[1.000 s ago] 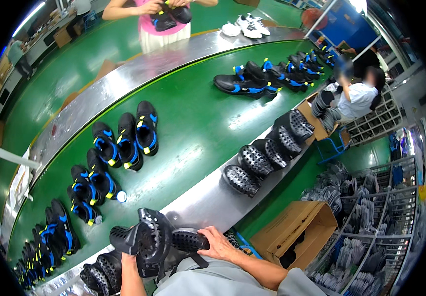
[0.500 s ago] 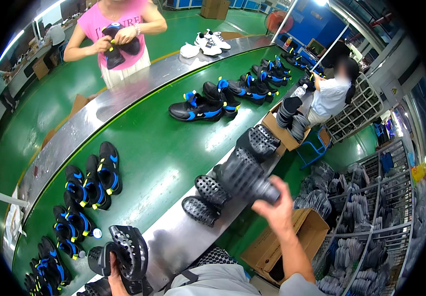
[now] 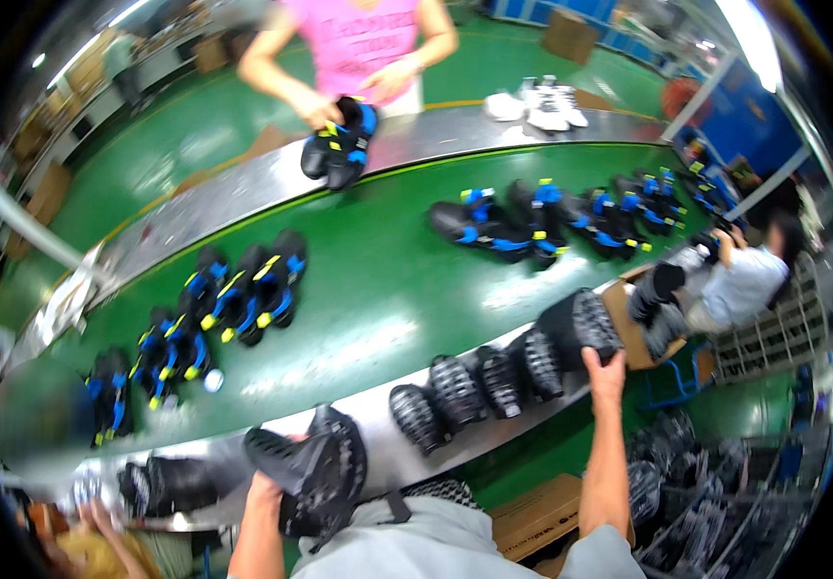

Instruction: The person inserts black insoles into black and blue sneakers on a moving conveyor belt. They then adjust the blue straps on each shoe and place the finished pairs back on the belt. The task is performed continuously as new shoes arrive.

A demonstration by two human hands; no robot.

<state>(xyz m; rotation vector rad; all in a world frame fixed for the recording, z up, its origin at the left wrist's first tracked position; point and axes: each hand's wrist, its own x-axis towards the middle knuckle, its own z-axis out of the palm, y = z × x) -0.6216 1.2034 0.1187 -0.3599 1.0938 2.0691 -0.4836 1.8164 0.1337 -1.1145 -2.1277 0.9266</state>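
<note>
1. The left hand [image 3: 264, 489] is gripping a bundle of black, moulded, studded pieces [image 3: 329, 461]; the bundle is lying just above and to the right of this hand, hiding part of its fingers.
2. The right hand [image 3: 605, 373] is touching the near end of a broad, black, studded piece [image 3: 592, 323], which is lying directly beyond the fingertips; whether the fingers are gripping it cannot be told.
3. This broad piece is occupying the right end of a row along a silvery metal worktop [image 3: 385, 465].
4. Four narrower, black, rounded studded pieces [image 3: 456, 391] are resting side by side in that row, between the two hands.
5. An open brown cardboard carton [image 3: 621, 318] is standing just right of the broad piece.
6. Beyond the metal, black-and-blue shoes with yellow tabs [image 3: 281, 280] are standing in groups on a glossy green surface [image 3: 368, 289].
</note>
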